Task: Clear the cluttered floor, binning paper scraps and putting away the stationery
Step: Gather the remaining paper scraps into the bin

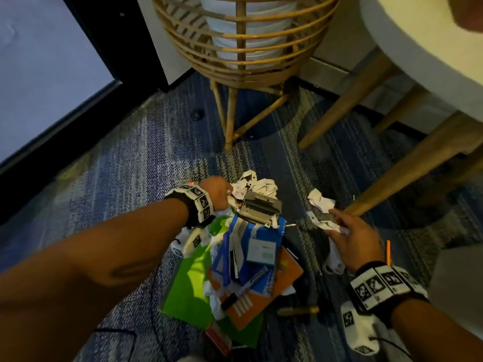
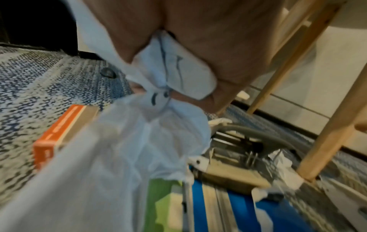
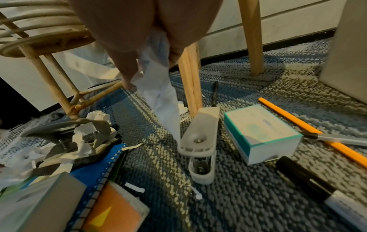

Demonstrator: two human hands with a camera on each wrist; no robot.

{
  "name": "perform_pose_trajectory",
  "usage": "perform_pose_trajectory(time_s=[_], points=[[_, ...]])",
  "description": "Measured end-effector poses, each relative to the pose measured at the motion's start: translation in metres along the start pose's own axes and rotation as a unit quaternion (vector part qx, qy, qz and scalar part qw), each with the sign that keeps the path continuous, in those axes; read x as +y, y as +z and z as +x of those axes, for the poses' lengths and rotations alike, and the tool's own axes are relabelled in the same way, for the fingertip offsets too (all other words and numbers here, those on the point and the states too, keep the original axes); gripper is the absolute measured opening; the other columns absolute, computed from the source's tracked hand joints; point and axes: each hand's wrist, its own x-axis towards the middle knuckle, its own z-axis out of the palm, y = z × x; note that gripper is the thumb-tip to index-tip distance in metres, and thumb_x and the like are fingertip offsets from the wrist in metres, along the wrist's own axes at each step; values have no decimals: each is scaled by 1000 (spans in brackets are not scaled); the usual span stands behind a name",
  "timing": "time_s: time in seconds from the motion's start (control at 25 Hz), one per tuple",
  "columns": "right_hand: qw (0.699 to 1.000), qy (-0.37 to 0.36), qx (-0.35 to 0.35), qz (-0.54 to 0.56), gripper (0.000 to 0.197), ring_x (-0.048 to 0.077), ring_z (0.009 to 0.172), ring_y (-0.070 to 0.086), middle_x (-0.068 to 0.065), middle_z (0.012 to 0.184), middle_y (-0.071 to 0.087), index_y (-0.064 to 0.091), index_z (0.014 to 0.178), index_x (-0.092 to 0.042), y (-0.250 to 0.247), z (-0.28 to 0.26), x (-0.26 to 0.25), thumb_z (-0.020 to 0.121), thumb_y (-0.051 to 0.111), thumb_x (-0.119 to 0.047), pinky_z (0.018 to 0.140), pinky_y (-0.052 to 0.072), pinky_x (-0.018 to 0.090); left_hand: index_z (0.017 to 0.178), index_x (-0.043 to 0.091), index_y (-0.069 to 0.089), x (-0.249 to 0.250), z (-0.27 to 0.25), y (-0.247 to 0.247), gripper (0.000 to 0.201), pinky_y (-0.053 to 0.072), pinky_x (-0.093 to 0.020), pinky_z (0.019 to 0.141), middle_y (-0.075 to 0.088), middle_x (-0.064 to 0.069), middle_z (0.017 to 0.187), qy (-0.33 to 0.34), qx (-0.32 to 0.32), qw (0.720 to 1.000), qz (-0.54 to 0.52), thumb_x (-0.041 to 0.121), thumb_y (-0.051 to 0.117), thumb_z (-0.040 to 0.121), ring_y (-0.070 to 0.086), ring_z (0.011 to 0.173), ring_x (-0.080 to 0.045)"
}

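Note:
My left hand (image 1: 227,194) grips a bunch of crumpled white paper scraps (image 2: 174,75) at the far edge of the stationery heap, beside a grey hole punch (image 1: 260,206). My right hand (image 1: 337,226) pinches a long white paper strip (image 3: 160,94) that hangs down over a white stapler (image 3: 200,141). More crumpled paper (image 1: 321,201) lies just beyond that hand. The heap holds a green folder (image 1: 188,288), a blue spiral notebook (image 1: 261,273), an orange notebook (image 1: 287,278) and a marker (image 1: 245,286).
A rattan basket stand (image 1: 243,48) with a white liner rises beyond the heap. Wooden furniture legs (image 1: 347,100) stand at the right. A teal-edged box (image 3: 262,133), an orange pencil (image 3: 309,125) and a black marker (image 3: 317,188) lie on the blue carpet (image 1: 146,158).

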Motion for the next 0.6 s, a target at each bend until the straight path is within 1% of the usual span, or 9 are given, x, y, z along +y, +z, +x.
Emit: perform_pose_trajectory(time_s=[0.12,0.2,0.28,0.32,0.36,0.4,0.44,0.52,0.6], points=[[1000,21,-5,10,32,36,104,61,18,112,65,68,113,-5,15,13,5,82,69,3,94,48,40,100,11,65,-1,11,-4,26,46,-30,74,57,-11,101,-5,94,995,-39,9,64,74,59,95,-28],[1000,25,-7,-1,23,37,103,61,21,110,66,72,103,-2,25,20,9,81,68,6,93,47,39,111,19,57,-3,14,5,43,45,-34,80,49,-11,114,-26,122,988,-87,7,64,70,53,104,-32],[999,22,-26,-12,17,37,100,61,21,109,64,74,94,1,36,23,14,80,68,8,89,48,36,134,29,44,-7,18,21,70,41,-43,99,38,-15,137,-50,76,991,-93,10,66,70,41,124,-39],[998,34,-43,5,17,36,101,60,20,113,62,73,93,2,42,24,18,80,67,11,87,47,29,143,33,33,-10,19,30,82,35,-47,107,28,-15,148,-54,41,994,-82,13,67,71,31,133,-42],[996,59,-61,11,18,34,102,59,17,117,58,73,93,3,45,23,17,80,65,13,84,44,20,148,36,22,-11,20,39,90,29,-50,112,19,-14,155,-53,4,996,-69,16,68,74,22,139,-43],[994,71,-75,19,20,32,103,58,16,121,55,73,92,0,47,22,17,80,66,13,85,43,15,150,37,14,-11,19,48,94,25,-50,114,12,-14,157,-49,-29,997,-52,18,69,76,17,141,-44],[995,70,-70,14,22,33,107,58,16,126,54,74,87,-8,49,23,15,79,68,11,88,43,18,151,37,9,-11,20,56,96,25,-49,115,12,-14,157,-46,-55,997,-31,20,68,78,17,141,-45],[995,51,-81,-11,23,37,116,56,15,135,52,73,88,-22,50,27,13,79,72,-1,97,45,35,151,32,8,-13,19,68,96,32,-47,110,22,-13,152,-50,-82,995,15,22,69,77,25,136,-44],[988,25,-115,-98,18,36,124,49,10,143,46,75,99,-21,51,36,12,82,71,-16,103,42,43,146,27,22,-16,17,71,87,38,-46,103,32,-11,139,-48,-73,994,68,22,72,74,31,127,-40]])
